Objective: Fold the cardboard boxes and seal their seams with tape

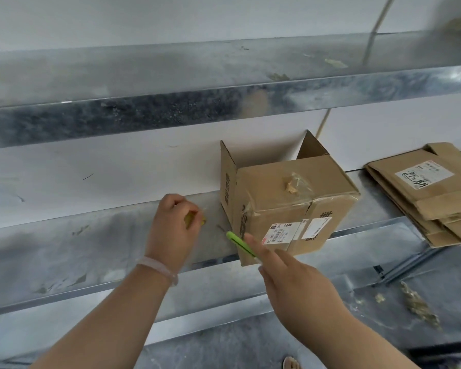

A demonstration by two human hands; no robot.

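1. The cardboard box (290,187) sits on the metal shelf (91,249) just right of the frame's centre. Two flaps on its far side stand open against the white wall.
2. Clear tape crosses the box's near top edge, a crumpled wad of tape is stuck on its upper face, and white labels (280,233) are on the front.
3. The left hand (171,230), left of the box and apart from it, has its grip curled tight round a small yellowish scrap (190,218) — too blurred to name.
4. A pale bracelet (157,266) circles that wrist.
5. The right hand (290,278), lower centre, holds a green cutter (240,243) in a narrow grip. The cutter's tip lies at the box's lower left corner — whether it touches cannot be told.
6. A stack of flattened boxes (423,193) lies on the same shelf at the right edge, well apart from the box.
7. Crumpled tape scraps (418,304) lie at the lower right.
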